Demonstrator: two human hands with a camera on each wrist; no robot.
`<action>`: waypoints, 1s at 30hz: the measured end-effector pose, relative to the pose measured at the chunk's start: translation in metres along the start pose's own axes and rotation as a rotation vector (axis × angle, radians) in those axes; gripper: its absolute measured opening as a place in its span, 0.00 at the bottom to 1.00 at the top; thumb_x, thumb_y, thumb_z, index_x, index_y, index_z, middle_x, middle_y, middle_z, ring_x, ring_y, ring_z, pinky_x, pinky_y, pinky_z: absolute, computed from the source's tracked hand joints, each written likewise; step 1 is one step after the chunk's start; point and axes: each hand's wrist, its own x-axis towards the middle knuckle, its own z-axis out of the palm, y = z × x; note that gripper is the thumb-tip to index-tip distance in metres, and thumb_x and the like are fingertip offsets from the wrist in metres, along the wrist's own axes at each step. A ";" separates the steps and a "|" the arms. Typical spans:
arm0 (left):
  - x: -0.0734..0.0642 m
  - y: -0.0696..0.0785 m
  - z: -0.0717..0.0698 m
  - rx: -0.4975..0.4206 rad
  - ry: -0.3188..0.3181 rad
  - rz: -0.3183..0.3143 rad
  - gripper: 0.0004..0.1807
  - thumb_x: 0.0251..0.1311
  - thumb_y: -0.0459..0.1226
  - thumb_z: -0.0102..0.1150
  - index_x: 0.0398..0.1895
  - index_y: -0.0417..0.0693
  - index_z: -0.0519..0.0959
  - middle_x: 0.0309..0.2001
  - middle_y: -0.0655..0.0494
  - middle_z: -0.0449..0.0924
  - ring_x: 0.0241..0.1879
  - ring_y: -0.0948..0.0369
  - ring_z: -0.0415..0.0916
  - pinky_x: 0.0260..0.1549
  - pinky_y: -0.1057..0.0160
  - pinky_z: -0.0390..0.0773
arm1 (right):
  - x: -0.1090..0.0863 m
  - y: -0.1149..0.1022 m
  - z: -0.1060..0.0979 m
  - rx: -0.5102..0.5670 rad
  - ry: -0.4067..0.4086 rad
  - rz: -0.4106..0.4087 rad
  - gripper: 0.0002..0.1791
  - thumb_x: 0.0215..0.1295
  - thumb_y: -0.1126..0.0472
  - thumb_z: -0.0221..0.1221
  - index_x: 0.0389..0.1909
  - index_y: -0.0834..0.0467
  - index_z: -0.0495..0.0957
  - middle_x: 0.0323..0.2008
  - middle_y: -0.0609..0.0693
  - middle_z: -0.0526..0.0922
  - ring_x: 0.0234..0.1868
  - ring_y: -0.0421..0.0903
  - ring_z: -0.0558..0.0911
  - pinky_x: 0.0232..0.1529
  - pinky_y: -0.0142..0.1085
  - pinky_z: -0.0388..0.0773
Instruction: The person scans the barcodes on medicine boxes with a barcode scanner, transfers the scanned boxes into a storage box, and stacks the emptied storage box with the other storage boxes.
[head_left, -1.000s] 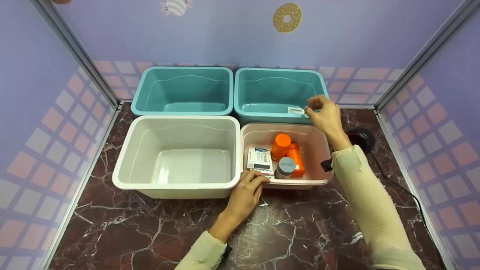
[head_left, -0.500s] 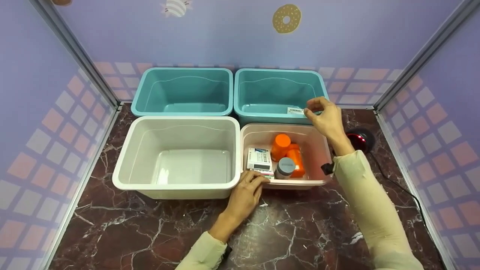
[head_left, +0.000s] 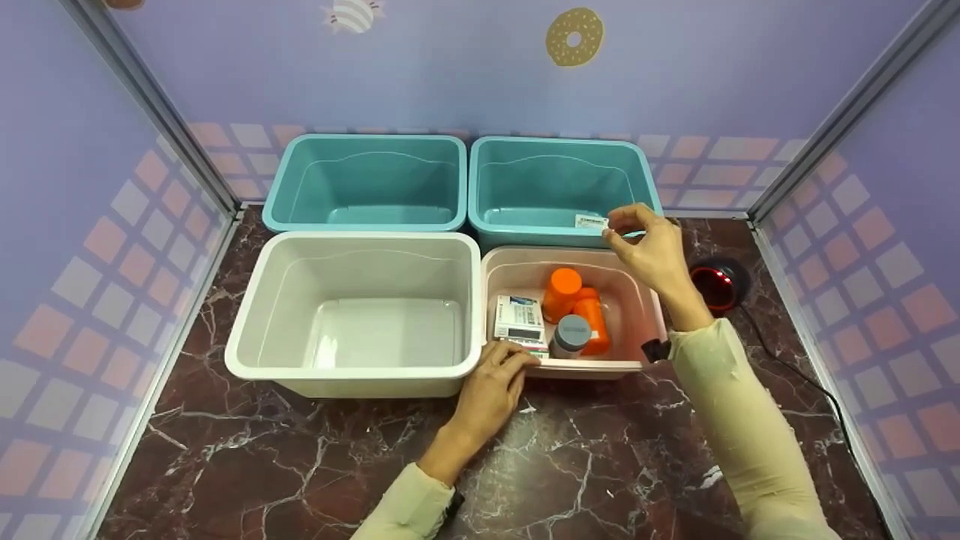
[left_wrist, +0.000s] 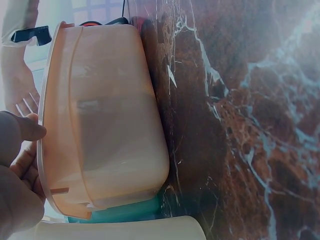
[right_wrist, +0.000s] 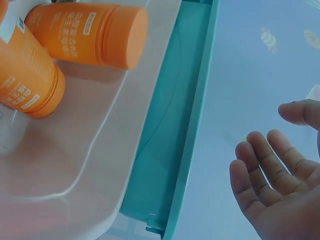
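Note:
With its fingers at the front left corner of a pink bin (head_left: 634, 296), the left hand (head_left: 491, 379) grips the rim; the left wrist view has a fingertip (left_wrist: 37, 131) on that rim. Inside the pink bin are two orange bottles (head_left: 562, 289), a grey-capped bottle (head_left: 571, 334) and white printed medicine boxes (head_left: 519, 319). The right hand (head_left: 651, 244) hovers over the front right corner of the right blue bin (head_left: 551, 169), beside a small white printed label or box (head_left: 591, 221) inside it. In the right wrist view its thumb and fingers are apart with nothing between them.
To the left stands a large white bin (head_left: 375, 371), with a second blue bin (head_left: 364, 176) behind it. A black device with red lights (head_left: 720, 285) and a cable sits at the right. Walls enclose the brown marbled table (head_left: 300, 465) at the back and sides.
The right hand has shifted slightly down toward the viewer at the blue bin's corner. Red lights now show on the black device. The left hand stays in place.

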 end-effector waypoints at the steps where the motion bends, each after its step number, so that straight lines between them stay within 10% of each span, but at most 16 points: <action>1: 0.000 0.000 0.000 0.000 -0.001 -0.001 0.13 0.59 0.29 0.63 0.42 0.55 0.84 0.44 0.61 0.80 0.50 0.61 0.75 0.53 0.64 0.77 | -0.002 -0.001 0.000 0.005 -0.002 0.000 0.13 0.59 0.61 0.67 0.44 0.60 0.83 0.38 0.53 0.88 0.37 0.41 0.83 0.36 0.19 0.77; 30: 0.001 0.000 0.001 0.000 0.010 0.015 0.13 0.58 0.28 0.64 0.41 0.55 0.85 0.44 0.60 0.79 0.49 0.60 0.75 0.53 0.64 0.76 | -0.042 -0.017 0.022 0.058 -0.161 -0.018 0.15 0.58 0.61 0.68 0.45 0.60 0.82 0.40 0.53 0.88 0.39 0.47 0.86 0.43 0.44 0.85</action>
